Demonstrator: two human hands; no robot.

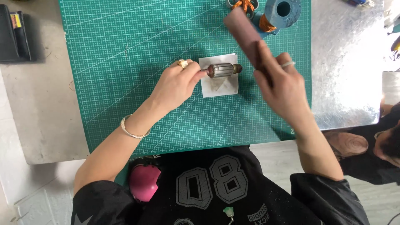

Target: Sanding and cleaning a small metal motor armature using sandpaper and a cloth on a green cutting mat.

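My left hand (pixel 177 83) pinches the shaft end of a small motor armature (pixel 223 69), a metal cylinder with a brass-coloured end, and holds it level over a white paper square (pixel 220 85) on the green cutting mat (pixel 137 71). My right hand (pixel 281 85) grips a long strip of brown sandpaper (pixel 243 34) that sticks up and away toward the far side, blurred by motion. The strip is just right of the armature and I cannot tell whether it touches it.
A blue spool (pixel 282 10) and copper wire coils (pixel 246 6) sit at the mat's far edge. A black case (pixel 14 33) lies far left on the grey table. A shiny metal sheet (pixel 346 62) covers the right side. Another person (pixel 383 146) is at lower right.
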